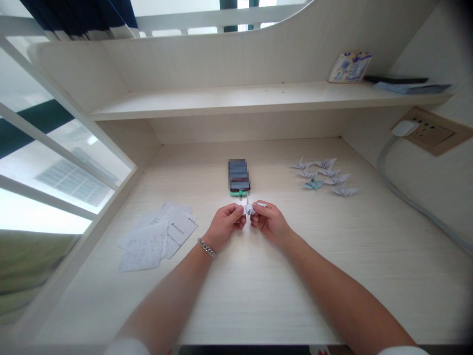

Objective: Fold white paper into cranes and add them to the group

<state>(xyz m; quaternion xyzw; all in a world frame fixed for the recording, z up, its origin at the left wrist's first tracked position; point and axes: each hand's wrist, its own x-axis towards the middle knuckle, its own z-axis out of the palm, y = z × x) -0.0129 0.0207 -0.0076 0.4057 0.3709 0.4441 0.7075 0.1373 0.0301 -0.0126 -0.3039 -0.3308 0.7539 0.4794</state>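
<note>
Between my two hands is a small white paper crane, held just above the desk. My left hand, with a chain bracelet at its wrist, pinches the crane's left side between thumb and fingers. On the other side, my right hand grips the right part, covering some of it. Just beyond the hands lies a phone in a green-edged case, its screen blurred. Several folded white paper cranes and a light blue one sit in a group to the right.
Loose paper sheets overlap on the left of the desk. A shelf runs across the back, bearing a small colourful packet and flat dark and grey items. A charger with its cable hangs from the right wall socket.
</note>
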